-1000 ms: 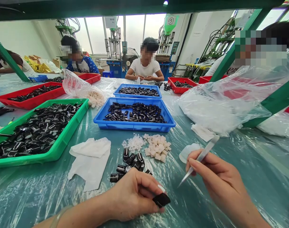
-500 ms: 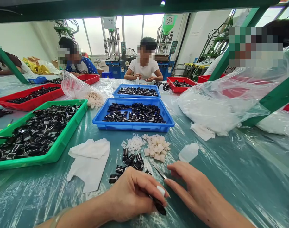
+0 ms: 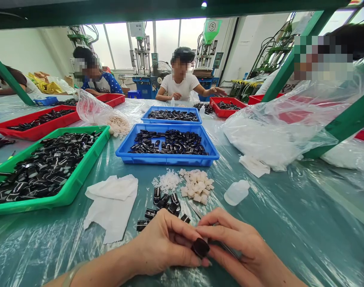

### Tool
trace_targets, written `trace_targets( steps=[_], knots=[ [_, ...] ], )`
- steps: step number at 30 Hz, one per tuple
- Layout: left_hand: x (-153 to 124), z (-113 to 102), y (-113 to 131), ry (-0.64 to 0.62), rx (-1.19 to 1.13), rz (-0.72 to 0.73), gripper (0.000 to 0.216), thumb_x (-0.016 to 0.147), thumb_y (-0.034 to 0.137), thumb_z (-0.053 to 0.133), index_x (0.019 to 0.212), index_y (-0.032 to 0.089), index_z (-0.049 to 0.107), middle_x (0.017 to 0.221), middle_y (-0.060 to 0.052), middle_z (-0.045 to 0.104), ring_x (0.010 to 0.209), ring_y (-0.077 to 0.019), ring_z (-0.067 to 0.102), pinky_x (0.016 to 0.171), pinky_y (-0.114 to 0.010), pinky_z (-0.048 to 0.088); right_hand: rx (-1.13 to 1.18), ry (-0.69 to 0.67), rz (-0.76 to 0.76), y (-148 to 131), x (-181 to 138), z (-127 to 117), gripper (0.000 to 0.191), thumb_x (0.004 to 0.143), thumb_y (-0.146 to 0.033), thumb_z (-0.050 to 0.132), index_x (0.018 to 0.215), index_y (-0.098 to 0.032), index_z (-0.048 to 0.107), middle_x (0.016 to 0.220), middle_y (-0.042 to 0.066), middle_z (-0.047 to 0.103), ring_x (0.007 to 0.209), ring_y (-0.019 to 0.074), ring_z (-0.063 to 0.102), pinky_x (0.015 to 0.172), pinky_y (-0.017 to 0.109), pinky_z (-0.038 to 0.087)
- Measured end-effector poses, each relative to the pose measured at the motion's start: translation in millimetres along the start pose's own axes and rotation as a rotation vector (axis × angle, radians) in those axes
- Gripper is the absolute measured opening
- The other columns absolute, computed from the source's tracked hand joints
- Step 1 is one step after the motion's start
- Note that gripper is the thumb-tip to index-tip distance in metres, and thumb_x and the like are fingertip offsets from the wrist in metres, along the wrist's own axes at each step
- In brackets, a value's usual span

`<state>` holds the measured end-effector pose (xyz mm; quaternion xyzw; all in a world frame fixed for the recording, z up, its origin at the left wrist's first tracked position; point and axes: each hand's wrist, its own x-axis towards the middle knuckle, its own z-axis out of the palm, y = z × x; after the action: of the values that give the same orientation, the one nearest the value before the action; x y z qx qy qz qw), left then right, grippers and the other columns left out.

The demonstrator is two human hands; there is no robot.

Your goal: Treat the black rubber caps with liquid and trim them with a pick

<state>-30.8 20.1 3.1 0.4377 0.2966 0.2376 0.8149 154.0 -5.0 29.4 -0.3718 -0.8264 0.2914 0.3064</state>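
Note:
My left hand (image 3: 166, 247) pinches a small glossy black plastic part (image 3: 200, 248), its rounded dark face toward me. My right hand (image 3: 238, 243) meets it from the right, index finger and thumb closed at the part's edge; what they grip is mostly hidden. Beneath the right fingers lies a thin pointed metal tool (image 3: 195, 210), its tip on the table and its middle covered. Just beyond the left hand are several loose black parts (image 3: 163, 201). Behind them sit a heap of white plastic bits (image 3: 167, 180) and a pile of cream-coloured cubes (image 3: 197, 186).
A small translucent bottle (image 3: 237, 193) lies to the right, a white cloth (image 3: 113, 207) to the left. Blue trays (image 3: 166, 159) and a green tray (image 3: 77, 183) hold many black parts. A plastic bag (image 3: 268, 139) leans by the green post (image 3: 343, 127). Co-workers sit opposite.
My right hand has moved left from the metal tool to the black part. The part has turned in my left hand, and the white piece there is now hidden. The co-worker opposite reaches sideways.

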Motion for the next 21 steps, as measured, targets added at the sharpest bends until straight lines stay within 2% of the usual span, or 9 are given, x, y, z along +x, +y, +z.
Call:
trace_targets(
  steps=[5,8,14,21],
  knots=[
    [-2.0,1.9,6.1,-0.006,0.011,-0.062,0.026,0.059,0.007,0.071,0.084,0.008,0.072,0.075,-0.008,0.071,0.061,-0.0081,0.061,0.063,-0.016,0.048,-0.065,0.116,-0.152,4.6,-3.1,3.4,0.037,0.079,-0.004,0.048,0.108,-0.025,0.061,0.086,0.008,0.064,0.075,0.0160,0.061,0.063,0.026,0.052],
    [-2.1,2.9,8.2,0.005,0.022,-0.069,0.027,0.058,0.008,0.071,0.086,0.009,0.072,0.074,-0.008,0.071,0.058,-0.0071,0.060,0.061,-0.016,0.047,-0.075,0.184,-0.178,6.5,-2.6,4.3,0.036,0.077,-0.002,0.051,0.103,-0.024,0.062,0.084,0.008,0.065,0.073,0.0158,0.061,0.061,0.026,0.052],
    [-0.2,2.7,6.5,0.031,0.051,-0.064,0.027,0.059,0.011,0.071,0.086,0.011,0.072,0.072,-0.007,0.071,0.054,-0.0064,0.057,0.060,-0.016,0.046,0.013,0.230,-0.052,6.3,0.2,3.9,0.018,0.077,-0.009,0.056,0.087,-0.020,0.066,0.075,0.005,0.066,0.063,0.0137,0.062,0.055,0.022,0.050],
    [-0.1,3.0,3.3,0.029,0.048,-0.055,0.029,0.057,0.013,0.074,0.086,0.010,0.072,0.077,-0.009,0.071,0.062,-0.0107,0.061,0.064,-0.019,0.047,0.169,0.124,0.201,9.7,-1.6,1.8,0.007,0.077,-0.020,0.061,0.077,-0.020,0.068,0.068,0.002,0.066,0.061,0.0133,0.061,0.057,0.023,0.047]
  ],
)
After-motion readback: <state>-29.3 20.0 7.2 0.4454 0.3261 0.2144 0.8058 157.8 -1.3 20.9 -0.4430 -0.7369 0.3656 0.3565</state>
